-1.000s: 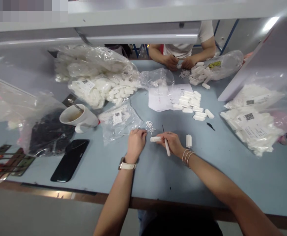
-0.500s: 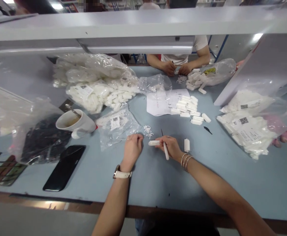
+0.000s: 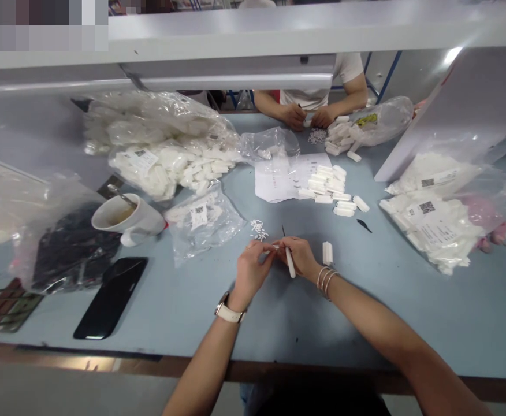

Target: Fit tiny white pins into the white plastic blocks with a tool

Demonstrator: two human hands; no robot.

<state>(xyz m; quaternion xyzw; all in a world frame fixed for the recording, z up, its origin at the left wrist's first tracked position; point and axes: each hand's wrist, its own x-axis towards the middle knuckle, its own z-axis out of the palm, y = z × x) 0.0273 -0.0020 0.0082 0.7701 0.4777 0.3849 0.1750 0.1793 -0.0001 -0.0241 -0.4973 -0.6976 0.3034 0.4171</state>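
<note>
My left hand [image 3: 253,267] is closed, its thumb and fingertips pinched at a small white plastic piece [image 3: 275,247], which the fingers mostly cover. My right hand [image 3: 301,257] meets it from the other side, closed around a slim tool with a white handle [image 3: 290,264] and a thin dark tip pointing away from me. Right-hand fingers also seem to touch the piece. Just beyond my left hand lies a small heap of tiny white parts [image 3: 258,229]. To the right of my right hand, white oblong pieces [image 3: 327,253] lie side by side.
Farther back, a pile of white pieces [image 3: 326,184] rests partly on a paper sheet [image 3: 274,180]. Bags of white parts [image 3: 175,167] and a mug [image 3: 127,222] with a spoon stand left, near a black phone [image 3: 112,297]. A labelled bag [image 3: 437,231] lies right. Opposite, a co-worker's hands [image 3: 307,117] work.
My left hand has moved right from the heap of tiny parts to the white piece in my right hand. The right hand stays about where it was, still holding the tool.
</note>
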